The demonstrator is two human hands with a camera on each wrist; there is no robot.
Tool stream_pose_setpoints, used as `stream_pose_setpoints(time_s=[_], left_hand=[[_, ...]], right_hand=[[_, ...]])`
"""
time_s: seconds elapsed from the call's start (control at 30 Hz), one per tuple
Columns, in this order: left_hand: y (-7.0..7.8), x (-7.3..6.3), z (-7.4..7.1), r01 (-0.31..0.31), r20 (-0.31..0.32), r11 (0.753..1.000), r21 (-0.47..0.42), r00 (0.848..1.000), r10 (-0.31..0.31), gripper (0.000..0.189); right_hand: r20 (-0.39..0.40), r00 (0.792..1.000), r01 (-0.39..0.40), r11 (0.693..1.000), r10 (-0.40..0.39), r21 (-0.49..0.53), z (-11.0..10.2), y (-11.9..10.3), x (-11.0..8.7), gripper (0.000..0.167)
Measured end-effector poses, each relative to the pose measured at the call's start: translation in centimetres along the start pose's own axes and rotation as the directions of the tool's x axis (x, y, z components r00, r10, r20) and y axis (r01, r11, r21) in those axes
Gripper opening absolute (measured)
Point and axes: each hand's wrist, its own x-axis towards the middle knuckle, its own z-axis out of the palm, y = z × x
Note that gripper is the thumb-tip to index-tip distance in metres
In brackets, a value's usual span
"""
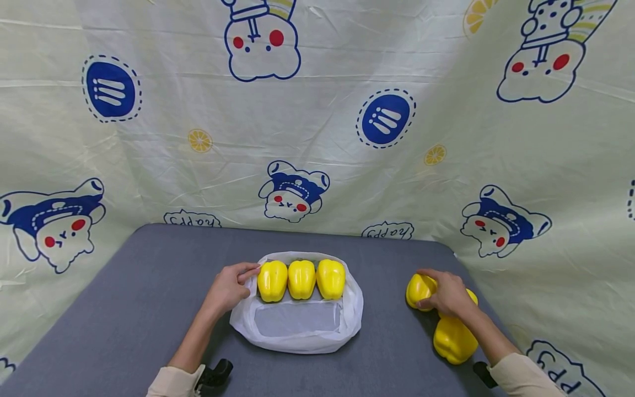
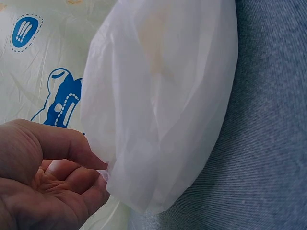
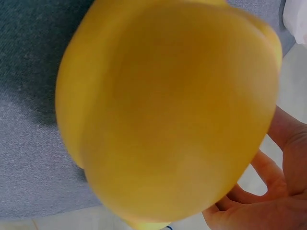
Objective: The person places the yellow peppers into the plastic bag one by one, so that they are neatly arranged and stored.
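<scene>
A white plastic bag (image 1: 297,344) lies with its mouth spread wide, holding three yellow bell peppers (image 1: 301,279) in a row along its far side. My left hand (image 1: 230,286) is at the bag's left edge; in the left wrist view its thumb and fingers pinch the thin plastic (image 2: 144,143). Over on the right, my right hand (image 1: 448,295) grips another yellow bell pepper (image 1: 418,290), thumb on the near side and fingers on the far side. A nearer bell pepper (image 1: 455,341) sits below that hand and fills much of the right wrist view.
One more yellow pepper (image 1: 472,296) shows partly behind the right hand. All of this is on a grey cloth-covered table (image 1: 149,309). A patterned curtain (image 1: 317,110) hangs behind the table and along its sides.
</scene>
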Motion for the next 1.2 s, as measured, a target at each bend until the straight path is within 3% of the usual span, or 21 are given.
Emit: stream_pose_setpoints(time_s=[0.4,0.97,1.2], left_hand=[[0.0,0.0,0.1,0.003,-0.003,1.0,-0.005,1.0,-0.003,0.061],[0.1,-0.2,0.1,-0.007,0.005,1.0,-0.016,1.0,0.008,0.06],[0.1,-0.1,0.0,-0.007,0.0,1.0,-0.011,1.0,0.007,0.06]], right_hand=[[-0.07,0.995,0.07,0.998,-0.07,0.002,0.1,-1.6,0.2,0.077],[-0.104,0.988,0.119,0.992,-0.113,0.052,-0.4,-5.7,0.6,0.075],[-0.143,0.975,0.176,0.983,-0.169,0.042,-0.6,-7.8,0.4,0.072]])
